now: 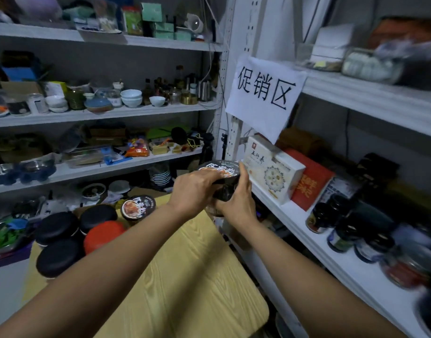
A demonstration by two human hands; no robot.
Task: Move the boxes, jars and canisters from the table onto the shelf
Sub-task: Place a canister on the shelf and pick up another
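Head view: both hands hold a dark round canister with a printed lid (218,167) at the edge of the white metal shelf (295,224), just beside a white cardboard box (274,175). The left hand (193,190) has its fingers curled over the lid, and the right hand (236,202) grips the side (black-lidded jars (57,228) stand on the pale wooden tabletop (185,276)).

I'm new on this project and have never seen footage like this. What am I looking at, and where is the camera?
There is no machine here. A person wears one camera on the head, and it looks down at their own two hands. The left hand lies over the lid of a black canister and the right hand grips its side, holding it beside the white shelf. The shelf carries a white box, a red box and dark jars. On the wooden table stand black-lidded jars, a red-lidded jar and a second canister.
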